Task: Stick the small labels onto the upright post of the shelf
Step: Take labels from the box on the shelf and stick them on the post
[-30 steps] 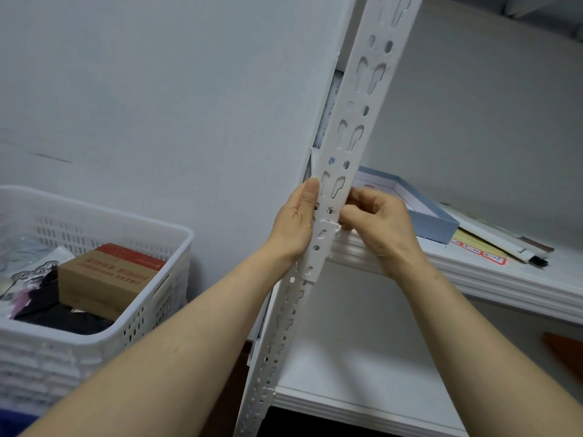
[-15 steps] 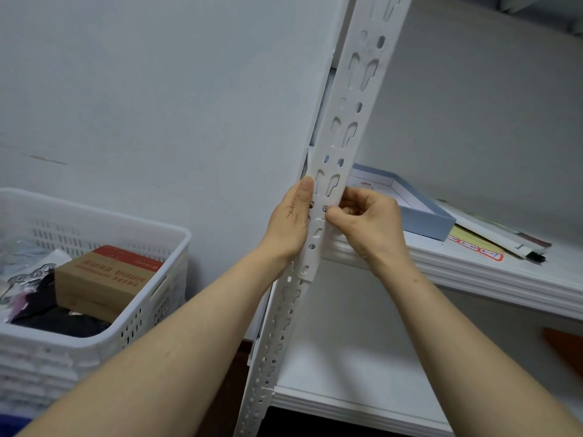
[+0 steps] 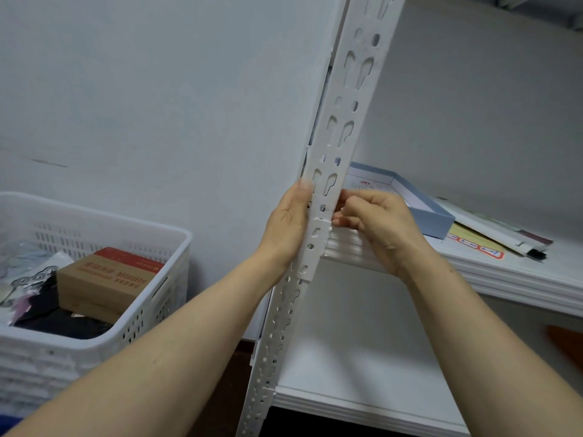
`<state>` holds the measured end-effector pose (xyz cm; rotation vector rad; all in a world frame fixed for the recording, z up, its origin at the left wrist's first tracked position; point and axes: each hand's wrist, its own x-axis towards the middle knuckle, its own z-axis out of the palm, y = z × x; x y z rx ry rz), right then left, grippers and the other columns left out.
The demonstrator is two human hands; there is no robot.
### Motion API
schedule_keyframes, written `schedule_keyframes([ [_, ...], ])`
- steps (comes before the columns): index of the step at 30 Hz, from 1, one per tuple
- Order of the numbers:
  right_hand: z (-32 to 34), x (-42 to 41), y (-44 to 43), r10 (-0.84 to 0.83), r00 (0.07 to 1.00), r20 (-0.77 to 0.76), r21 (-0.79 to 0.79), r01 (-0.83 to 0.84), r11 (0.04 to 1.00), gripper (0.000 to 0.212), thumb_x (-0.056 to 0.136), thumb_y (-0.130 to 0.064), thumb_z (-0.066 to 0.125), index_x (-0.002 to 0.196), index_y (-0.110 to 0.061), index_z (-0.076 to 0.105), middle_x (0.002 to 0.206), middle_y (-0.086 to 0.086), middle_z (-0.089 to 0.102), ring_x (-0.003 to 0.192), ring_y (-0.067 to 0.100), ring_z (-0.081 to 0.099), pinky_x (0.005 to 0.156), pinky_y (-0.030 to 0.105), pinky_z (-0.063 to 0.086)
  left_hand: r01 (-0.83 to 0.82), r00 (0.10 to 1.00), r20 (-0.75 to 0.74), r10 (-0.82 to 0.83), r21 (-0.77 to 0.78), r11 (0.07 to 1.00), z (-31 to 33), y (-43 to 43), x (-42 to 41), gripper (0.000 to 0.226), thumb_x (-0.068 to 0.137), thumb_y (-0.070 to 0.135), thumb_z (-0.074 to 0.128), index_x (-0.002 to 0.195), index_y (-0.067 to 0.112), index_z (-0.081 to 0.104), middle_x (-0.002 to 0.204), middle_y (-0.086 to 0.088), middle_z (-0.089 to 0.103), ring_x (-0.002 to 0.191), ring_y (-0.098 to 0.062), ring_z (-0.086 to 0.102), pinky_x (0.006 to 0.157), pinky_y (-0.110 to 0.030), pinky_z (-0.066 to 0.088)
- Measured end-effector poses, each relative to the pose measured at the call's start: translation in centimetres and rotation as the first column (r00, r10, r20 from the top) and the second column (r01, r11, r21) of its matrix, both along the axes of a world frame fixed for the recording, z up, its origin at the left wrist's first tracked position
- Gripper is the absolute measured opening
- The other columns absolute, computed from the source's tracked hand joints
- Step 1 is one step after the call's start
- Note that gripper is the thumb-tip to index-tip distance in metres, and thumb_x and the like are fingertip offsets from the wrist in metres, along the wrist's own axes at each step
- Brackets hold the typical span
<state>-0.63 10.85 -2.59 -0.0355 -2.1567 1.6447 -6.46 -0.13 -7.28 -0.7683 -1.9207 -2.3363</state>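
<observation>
Grip: left hand (image 3: 288,225), right hand (image 3: 377,223) on white keyhole-slotted post (image 3: 347,99)

**Flat, cool light with soft edges**

The light is even and moderately bright, with no hard glare. The wall (image 3: 142,105) reads a dull grey-white. A faint, diffuse shadow lies beneath the upper shelf (image 3: 520,279) and across the lower shelf (image 3: 362,373). The fingers (image 3: 345,221) of the right hand (image 3: 381,228) are slightly smeared by motion. Wide-angle distortion makes the post (image 3: 348,121) lean, and the basket (image 3: 176,244) looks soft near the left edge.
</observation>
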Motion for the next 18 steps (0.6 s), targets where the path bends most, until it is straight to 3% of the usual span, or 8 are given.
schedule_keyframes([
  [3,0.3,-0.1,0.0,0.015,1.000,0.026,-0.054,-0.014,0.998,0.029,0.078,0.012,0.041,0.086,0.010,0.069,0.097,0.019,0.071,0.075,0.020,0.056,0.071,0.023,0.052,-0.026,0.999,-0.030,0.025,-0.032,0.999,-0.5,0.1,0.4,0.039,0.093,0.024,0.053,0.132,0.024,0.053,0.120,0.009,0.065,0.108,-0.004,0.060,0.095,-0.023,0.048],
  [6,0.4,-0.2,0.2,0.034,0.999,0.033,-0.073,-0.031,0.997,0.030,0.078,0.013,0.041,0.083,0.005,0.070,0.095,0.013,0.072,0.073,0.016,0.059,0.067,0.021,0.053,-0.067,0.998,-0.018,0.066,-0.024,0.998,-0.6,0.5,0.8,0.068,0.078,0.033,0.059,0.142,0.017,0.042,0.132,0.000,0.059,0.118,-0.010,0.057,0.106,-0.035,0.043],
  [8,0.3,-0.4,0.3,0.036,0.999,0.038,-0.070,-0.033,0.997,0.028,0.079,0.012,0.043,0.088,0.008,0.070,0.098,0.014,0.073,0.075,0.015,0.060,0.069,0.021,0.053,-0.081,0.997,-0.001,0.081,-0.018,0.997,-0.5,0.7,1.0,0.069,0.079,0.032,0.060,0.143,0.016,0.041,0.132,-0.001,0.059,0.118,-0.011,0.057,0.106,-0.035,0.043],
  [10,0.2,-0.5,0.5,0.038,0.998,0.043,-0.057,-0.035,0.998,0.027,0.079,0.010,0.045,0.089,0.009,0.070,0.099,0.013,0.073,0.077,0.015,0.061,0.072,0.023,0.054,-0.085,0.996,-0.005,0.085,0.003,0.996,-0.6,0.8,0.9,0.057,0.085,0.026,0.063,0.139,0.017,0.046,0.124,0.001,0.064,0.110,-0.006,0.061,0.100,-0.026,0.047],
  [13,0.0,-0.6,0.7,0.027,0.999,0.040,-0.021,-0.026,0.999,0.024,0.080,0.008,0.045,0.092,0.016,0.065,0.106,0.020,0.069,0.085,0.020,0.061,0.082,0.031,0.054,-0.091,0.996,-0.017,0.092,0.065,0.994,-0.5,1.1,1.1,0.037,0.091,0.014,0.059,0.127,0.015,0.056,0.103,0.009,0.069,0.086,0.006,0.064,0.079,-0.010,0.050],
  [18,-0.1,-0.6,0.9,0.028,0.998,0.051,-0.007,-0.028,1.000,0.027,0.081,0.005,0.047,0.095,0.008,0.069,0.105,0.018,0.070,0.091,0.029,0.063,0.088,0.035,0.053,-0.131,0.991,-0.025,0.134,0.089,0.987,-0.6,1.3,0.9,0.031,0.089,0.008,0.059,0.120,0.013,0.059,0.090,0.010,0.068,0.074,0.007,0.063,0.070,-0.009,0.049],
])
